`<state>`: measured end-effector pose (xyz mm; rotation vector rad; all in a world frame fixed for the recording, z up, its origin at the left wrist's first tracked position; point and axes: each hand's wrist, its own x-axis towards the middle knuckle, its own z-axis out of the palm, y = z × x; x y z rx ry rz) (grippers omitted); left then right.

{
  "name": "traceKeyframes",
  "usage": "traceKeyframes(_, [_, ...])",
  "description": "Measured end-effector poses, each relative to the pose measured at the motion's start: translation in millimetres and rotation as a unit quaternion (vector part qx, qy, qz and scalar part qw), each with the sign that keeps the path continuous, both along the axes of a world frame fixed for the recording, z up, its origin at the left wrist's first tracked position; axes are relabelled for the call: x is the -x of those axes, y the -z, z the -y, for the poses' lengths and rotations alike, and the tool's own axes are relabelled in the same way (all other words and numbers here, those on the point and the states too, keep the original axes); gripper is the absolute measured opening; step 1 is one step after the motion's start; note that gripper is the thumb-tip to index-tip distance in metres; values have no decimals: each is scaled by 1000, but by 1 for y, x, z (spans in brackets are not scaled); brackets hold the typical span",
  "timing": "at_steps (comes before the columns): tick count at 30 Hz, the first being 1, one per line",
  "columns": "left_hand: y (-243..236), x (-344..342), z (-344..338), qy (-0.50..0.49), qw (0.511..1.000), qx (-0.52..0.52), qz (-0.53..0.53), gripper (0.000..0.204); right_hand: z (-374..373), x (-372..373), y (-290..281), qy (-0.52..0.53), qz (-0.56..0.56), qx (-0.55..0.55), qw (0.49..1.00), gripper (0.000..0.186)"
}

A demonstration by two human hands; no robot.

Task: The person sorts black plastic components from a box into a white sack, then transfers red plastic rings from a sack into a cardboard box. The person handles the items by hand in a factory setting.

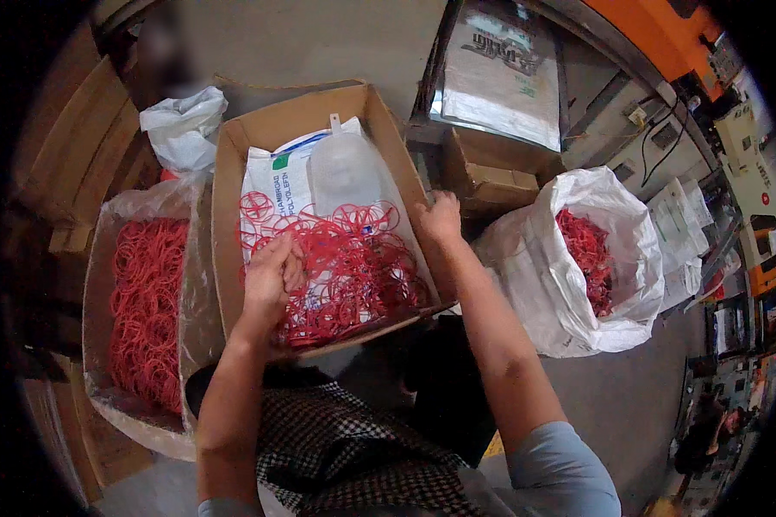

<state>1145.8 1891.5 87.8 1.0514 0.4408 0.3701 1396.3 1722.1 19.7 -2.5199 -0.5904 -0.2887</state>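
A cardboard box (233, 138) stands in front of me, with a tangle of thin red rings (353, 276) over a printed white sack (276, 172) inside it. Above the rings lies a translucent plastic scoop-like piece (345, 168). My left hand (273, 271) is over the left part of the rings, its fingers curled in; what they hold, if anything, is hidden. At the box's right wall, my right hand (441, 215) has its fingers bent over the rim, and I see no ring in it.
To the left, a plastic-lined box (194, 336) holds a heap of red rings (149, 302). A white woven sack (535, 293) at right contains red pieces (585, 258). Behind are a smaller carton (500, 172), a silvery bag (500, 86) and a crumpled white bag (181, 129).
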Motion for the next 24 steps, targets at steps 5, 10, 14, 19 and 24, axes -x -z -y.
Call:
traceKeyframes(5, [2,-7,6,29,999,35,11,29,31,-46,82,39,-166,0,985,38])
traceKeyframes(10, [4,8,-7,10,993,105,44,30,5,-16,66,52,-257,-75,962,40])
traceKeyframes(14, [6,-2,-3,30,983,154,94,31,20,-22,65,113,-202,-66,971,47])
traceKeyframes(19, [0,-6,0,31,981,163,97,34,13,-16,40,86,-31,-137,986,36])
traceKeyframes(24, [-3,2,-5,4,982,153,106,34,-19,51,-64,-311,-627,-569,433,56])
